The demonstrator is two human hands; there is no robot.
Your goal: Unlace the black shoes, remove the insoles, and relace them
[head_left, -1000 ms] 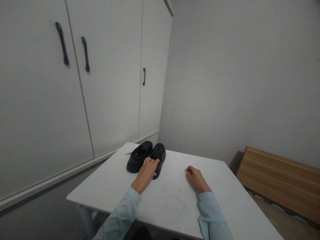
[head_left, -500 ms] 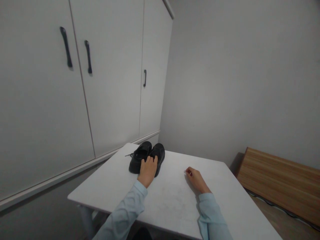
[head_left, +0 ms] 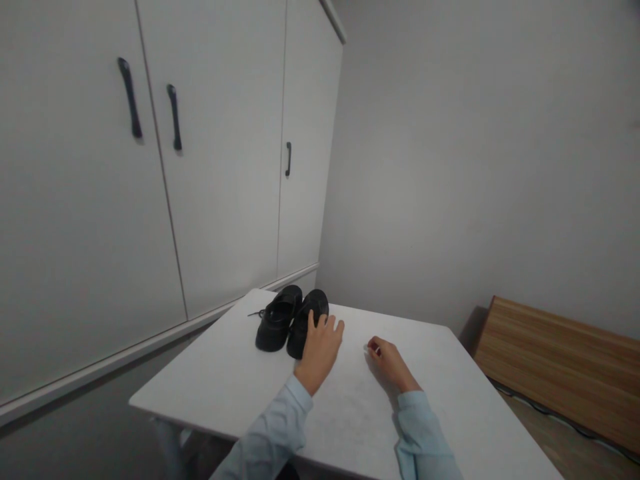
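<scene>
Two black shoes stand side by side on the white table (head_left: 210, 373), toward its far left. A thin dark lace sticks out to the left of the left shoe (head_left: 274, 330). My left hand (head_left: 321, 343) is at the right side of the right shoe (head_left: 299, 333), fingers spread, and covers part of it; whether it touches the shoe I cannot tell. Further right, my right hand (head_left: 389, 360) rests low over the table with thumb and fingertips pinched together. A small whitish bit shows at those fingertips, too small to name.
A white cupboard (head_left: 225, 200) with dark handles runs along the left, close to the table's far left corner. Behind the table is a plain grey wall (head_left: 425, 167). A wood-grain board (head_left: 560, 367) leans at the right, with a cable below it.
My left hand has moved right, off the top of the right shoe, and its fingers have spread. The shoes stay in place. My right hand has shifted slightly left, still pinched.
</scene>
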